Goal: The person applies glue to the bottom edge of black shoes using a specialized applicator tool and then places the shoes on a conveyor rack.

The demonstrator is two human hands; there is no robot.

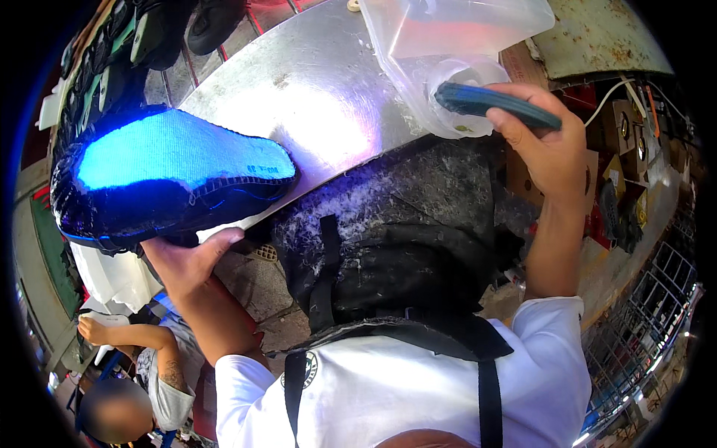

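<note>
On the left, my left hand [187, 261] grips a dark shoe upper [149, 209] from below, thumb stretched out and most fingers hidden behind it. The upper lies bottom up, its pale stitched underside [179, 153] glowing blue under a strong light. At upper right, my right hand [545, 138] is closed round the dark blue-green handle [500, 104] of what looks like a brush. Its far end sits at the mouth of a small whitish cup [482, 72] standing in a translucent plastic container [407, 89]; the tip is hidden there.
A shiny metal worktop [314, 97] carries the container. Dark shoes [160, 33] crowd a rack at upper left. My black apron [396, 231] is spotted with white residue. Another person [160, 366] is at lower left. A wire basket [642, 313] stands at right, near cardboard boxes.
</note>
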